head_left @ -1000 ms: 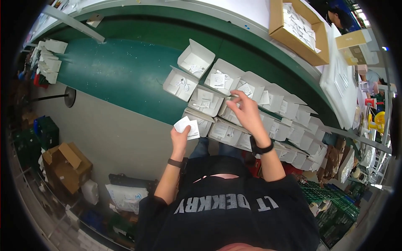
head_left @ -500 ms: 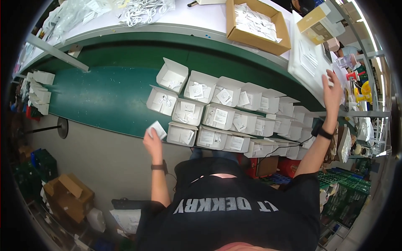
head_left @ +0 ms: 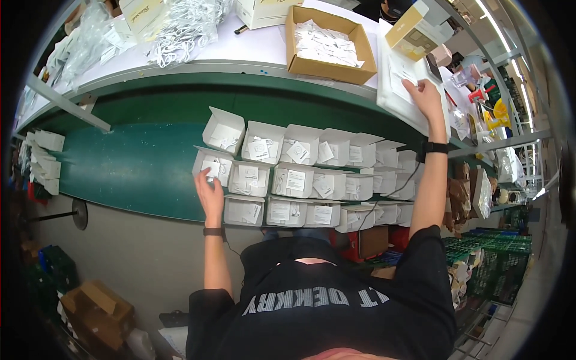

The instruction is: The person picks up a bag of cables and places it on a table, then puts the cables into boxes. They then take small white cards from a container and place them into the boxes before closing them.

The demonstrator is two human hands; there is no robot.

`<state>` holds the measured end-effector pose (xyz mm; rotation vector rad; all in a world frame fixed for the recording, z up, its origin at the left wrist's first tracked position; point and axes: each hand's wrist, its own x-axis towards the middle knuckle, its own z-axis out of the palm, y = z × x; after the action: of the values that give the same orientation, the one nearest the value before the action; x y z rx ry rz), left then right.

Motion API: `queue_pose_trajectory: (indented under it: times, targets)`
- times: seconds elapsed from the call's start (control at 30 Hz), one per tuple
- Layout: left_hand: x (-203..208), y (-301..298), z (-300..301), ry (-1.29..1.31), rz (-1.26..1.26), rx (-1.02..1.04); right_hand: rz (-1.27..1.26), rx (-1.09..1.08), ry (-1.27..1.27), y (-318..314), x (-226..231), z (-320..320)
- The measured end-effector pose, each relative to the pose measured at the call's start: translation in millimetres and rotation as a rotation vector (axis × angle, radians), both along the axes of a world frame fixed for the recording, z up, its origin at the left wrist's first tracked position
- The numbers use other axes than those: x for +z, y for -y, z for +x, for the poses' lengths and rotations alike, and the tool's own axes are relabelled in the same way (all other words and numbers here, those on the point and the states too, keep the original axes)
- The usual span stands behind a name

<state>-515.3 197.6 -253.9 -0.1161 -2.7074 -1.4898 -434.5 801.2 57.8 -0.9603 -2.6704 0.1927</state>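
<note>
My left hand (head_left: 209,191) is at the front edge of an open white box at the left end of the rows. Its fingers are apart, close to a small white printed leaflet (head_left: 215,167) lying in that box. My right hand (head_left: 427,99) reaches to a white tray (head_left: 390,107) on the bench at the right. Its fingertips are pinched at the thin white leaflets (head_left: 401,72) there; the exact grip is partly hidden. Between my arms stand rows of open white boxes (head_left: 247,180), several with a leaflet and a white cable inside.
A cardboard box (head_left: 331,73) full of small white packets stands on the bench, beside bagged white cables (head_left: 183,42). A green surface (head_left: 138,168) extends left of the boxes. A black cord (head_left: 393,193) crosses the right boxes. A brown carton (head_left: 99,312) sits lower left.
My left hand has carried the leaflet up into the leftmost middle-row box, and its fingers have parted. My right hand has come down onto the leaflets on the tray. The whole view has shifted.
</note>
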Motion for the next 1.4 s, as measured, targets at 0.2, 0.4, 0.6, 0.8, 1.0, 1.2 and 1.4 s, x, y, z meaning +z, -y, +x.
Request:
queue_pose_trajectory:
  times: [0.2,0.4,0.6,0.8,1.0,1.2,1.4]
  targets:
    - [-20.9,-54.6,-55.8,0.216,-0.308,-0.962,-0.232,0.006,-0.173,-14.3,6.1,-1.8]
    - [-81.2,-99.8,-63.5,0.306,-0.978,-1.314,-0.088,-0.078,-0.168,-2.2,-7.5,-37.4]
    - [-74.2,-92.0,-65.3,0.539,-0.798,-1.328,-0.354,-0.015,-0.495,-3.7,-4.8,-47.0]
    - [2.5,-78.3,-59.4,0.623,-0.444,-1.166,-0.432,-0.044,-0.330,-60.1,-2.6,-40.0]
    - [36.5,-46.9,-56.9,0.462,-0.300,-1.016,0.338,-0.112,-0.119,-23.8,23.8,-40.3]
    - [112.8,-59.7,-43.3,0.539,-0.270,-0.891,0.293,0.341,-0.105,36.1,24.3,-92.7]
    - [145.0,-69.4,-2.0,0.349,0.008,-0.898,0.297,0.171,-0.117,38.8,3.9,-97.9]
